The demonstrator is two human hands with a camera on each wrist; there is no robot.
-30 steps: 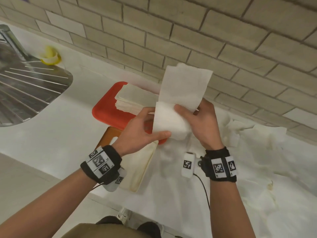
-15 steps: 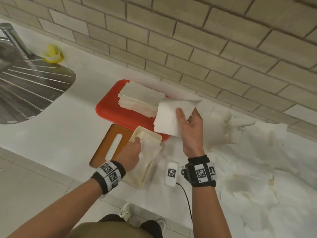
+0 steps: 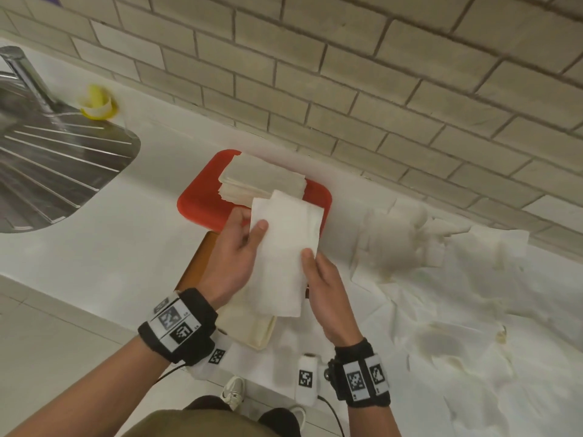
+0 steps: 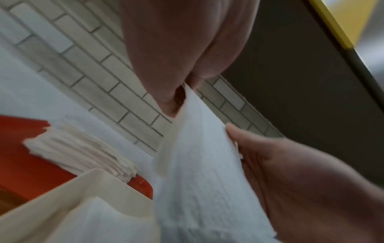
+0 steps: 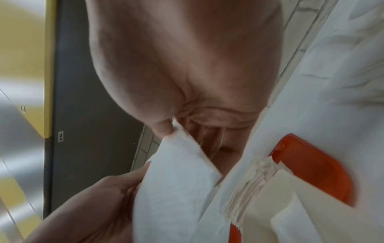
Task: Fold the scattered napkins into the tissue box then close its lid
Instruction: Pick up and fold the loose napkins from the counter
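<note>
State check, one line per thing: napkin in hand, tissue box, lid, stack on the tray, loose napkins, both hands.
napkin: folded, held above the box
tissue box: open, napkins inside
lid: off, beside the box
stack: folded, on the red tray
loose napkins: scattered, unfolded
left hand: pinching the napkin
right hand: pinching the napkin

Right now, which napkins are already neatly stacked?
The stacked napkins on the red tray. Those on the counter at right lie crumpled; one napkin is in both hands.
</note>
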